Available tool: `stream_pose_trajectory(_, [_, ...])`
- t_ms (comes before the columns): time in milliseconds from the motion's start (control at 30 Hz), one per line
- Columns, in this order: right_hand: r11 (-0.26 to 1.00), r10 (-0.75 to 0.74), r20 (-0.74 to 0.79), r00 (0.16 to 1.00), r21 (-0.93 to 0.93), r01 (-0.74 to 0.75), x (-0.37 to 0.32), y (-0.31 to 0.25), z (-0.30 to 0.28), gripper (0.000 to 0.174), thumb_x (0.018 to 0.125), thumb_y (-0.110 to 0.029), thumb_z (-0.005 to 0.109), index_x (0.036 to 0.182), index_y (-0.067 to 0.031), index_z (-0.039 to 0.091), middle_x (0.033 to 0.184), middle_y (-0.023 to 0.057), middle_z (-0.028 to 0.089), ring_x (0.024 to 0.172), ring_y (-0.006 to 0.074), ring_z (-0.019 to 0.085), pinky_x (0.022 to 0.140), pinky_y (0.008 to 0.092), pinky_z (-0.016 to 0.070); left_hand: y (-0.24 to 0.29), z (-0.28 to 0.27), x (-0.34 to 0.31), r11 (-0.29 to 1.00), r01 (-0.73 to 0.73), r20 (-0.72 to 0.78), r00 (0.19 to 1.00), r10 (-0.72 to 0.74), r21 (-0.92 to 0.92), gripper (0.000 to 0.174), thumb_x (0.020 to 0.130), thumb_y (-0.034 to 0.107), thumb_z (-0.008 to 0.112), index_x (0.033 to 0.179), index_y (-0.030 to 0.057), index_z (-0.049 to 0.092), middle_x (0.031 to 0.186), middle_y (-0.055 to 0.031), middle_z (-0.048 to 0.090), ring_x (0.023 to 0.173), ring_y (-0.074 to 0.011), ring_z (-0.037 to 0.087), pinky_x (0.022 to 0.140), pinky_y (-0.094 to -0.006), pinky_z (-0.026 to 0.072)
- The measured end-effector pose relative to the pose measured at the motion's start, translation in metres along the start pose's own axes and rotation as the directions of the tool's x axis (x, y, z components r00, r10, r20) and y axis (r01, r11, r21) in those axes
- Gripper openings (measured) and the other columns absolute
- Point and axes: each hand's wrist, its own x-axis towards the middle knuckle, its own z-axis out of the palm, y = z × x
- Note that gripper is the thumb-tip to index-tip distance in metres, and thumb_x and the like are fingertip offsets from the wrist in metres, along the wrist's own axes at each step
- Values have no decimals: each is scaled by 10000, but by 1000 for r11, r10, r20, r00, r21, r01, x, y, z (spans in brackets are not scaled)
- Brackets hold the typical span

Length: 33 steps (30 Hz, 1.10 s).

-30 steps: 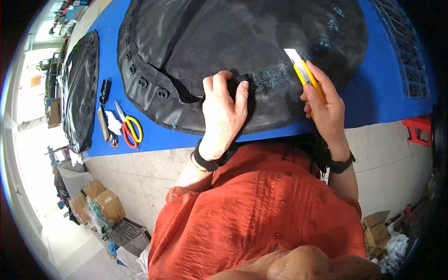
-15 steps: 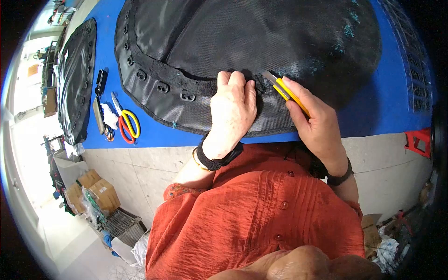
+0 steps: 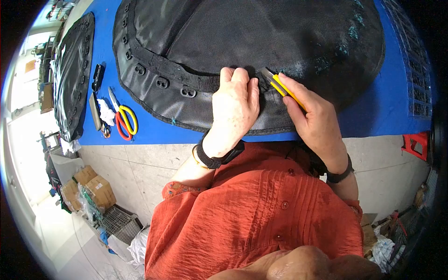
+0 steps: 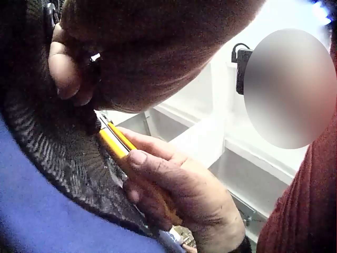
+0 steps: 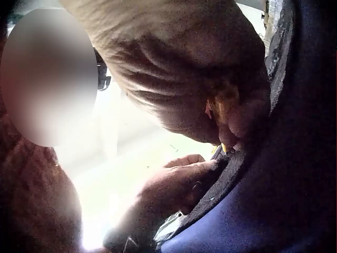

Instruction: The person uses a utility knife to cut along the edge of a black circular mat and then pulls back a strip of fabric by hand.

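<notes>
Below, blue table (image 3: pixel 373 107), grey floor (image 3: pixel 140 163); right fingers (image 3: pixel 291 89) clamp knife (image 3: pixel 276 82), left fingers (image 3: pixel 240 80) press mat (image 3: pixel 280 32).

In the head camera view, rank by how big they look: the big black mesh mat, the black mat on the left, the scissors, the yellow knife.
1. big black mesh mat
2. black mat on the left
3. scissors and yellow knife look alike; the right hand hides part of the knife, so unranked.

blue table (image 3: pixel 373 112) | grey tiled floor (image 3: pixel 140 158) | cardboard boxes (image 3: pixel 98 191) | red stool (image 3: pixel 413 140)
</notes>
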Motion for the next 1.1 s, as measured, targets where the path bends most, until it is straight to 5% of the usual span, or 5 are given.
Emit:
stream_pose_trajectory(233, [999, 31, 8, 999, 14, -31, -6, -5, -4, 418, 986, -38, 665, 1402, -64, 632, 1264, 205, 722, 1099, 382, 724, 898, 443, 600, -2, 3, 0, 1000, 7, -62, 998, -9, -27, 200, 978, 154, 716, 926, 39, 561, 886, -185, 575, 732, -433, 641, 617, -493, 521])
stream_pose_trajectory(333, [999, 44, 30, 999, -6, -44, -11, -7, -8, 420, 978, -33, 667, 1396, -65, 637, 1275, 199, 720, 1104, 377, 723, 906, 444, 599, -2, 0, 0, 1000, -6, -5, 1000, 6, -2, 168, 991, 134, 667, 973, 1, 566, 998, -239, 603, 790, -461, 678, 659, -508, 586])
stream_pose_trajectory(1100, [996, 17, -8, 1000, 84, -16, -24, -4, -16, 378, 994, -45, 659, 1370, -39, 632, 1273, 200, 720, 1155, 383, 708, 942, 425, 588, -7, 1, -5, 999, -26, -46, 999, 25, -19, 281, 943, 230, 777, 920, 11, 603, 922, -180, 590, 797, -396, 630, 708, -471, 523])
